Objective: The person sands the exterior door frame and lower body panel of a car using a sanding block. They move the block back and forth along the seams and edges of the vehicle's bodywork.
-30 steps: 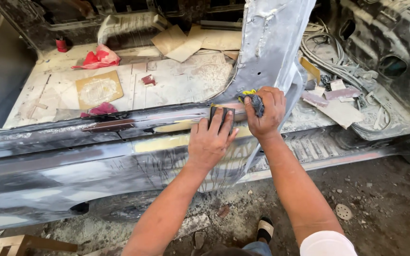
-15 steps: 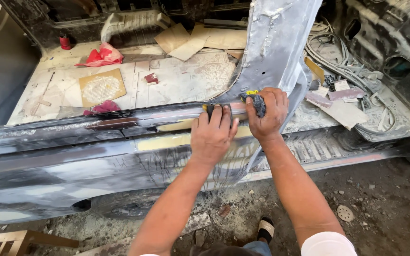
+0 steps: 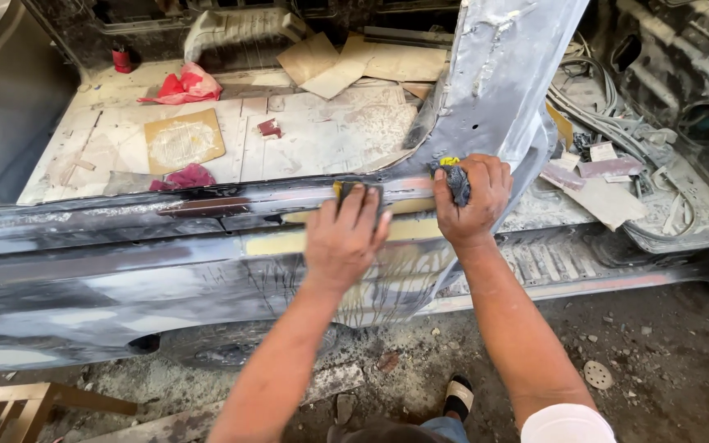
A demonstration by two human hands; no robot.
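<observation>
Now left hand has slid left along the car sill, fingers flat on sanding block; right hand stays clenched on dark rag at pillar. Sanding ongoing.

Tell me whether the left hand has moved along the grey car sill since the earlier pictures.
Cannot tell: the left hand stays pressed on the grey car sill, just left of the grey pillar; any sliding is too slight.
</observation>
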